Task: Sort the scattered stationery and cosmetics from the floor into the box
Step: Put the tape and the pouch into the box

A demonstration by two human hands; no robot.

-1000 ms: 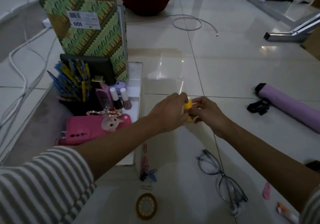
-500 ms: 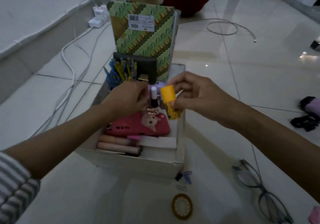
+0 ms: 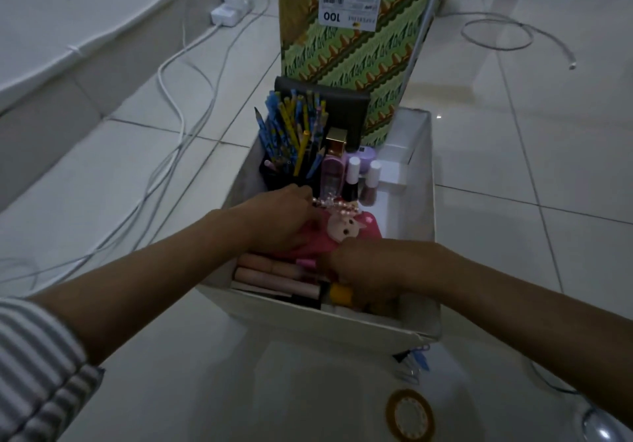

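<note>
A white box stands on the tiled floor, and it is well filled. At its far end a green patterned book stands upright, with a black pouch leaning in front of it. Left of centre, a dark holder carries a bunch of blue and yellow pencils. Beside them stand a gold-capped bottle, a pink bottle, two white-capped nail polish bottles and a lilac jar. A pink phone case with a pale cat-like charm and a beaded string lies across the middle. Beige tubes lie side by side at the near end.

The left hand lies palm down on the phone case with its fingertips at the beaded string; whether they pinch anything cannot be told. The right hand is lowered into the near right corner of the box, fingers curled round a yellow tube. Only the tube's bright yellow cap shows, poking out beside the beige tubes, just inside the near wall.

On the floor by the box's near corner lie blue binder clips and a round gold-rimmed disc. White cables trail along the left.
</note>
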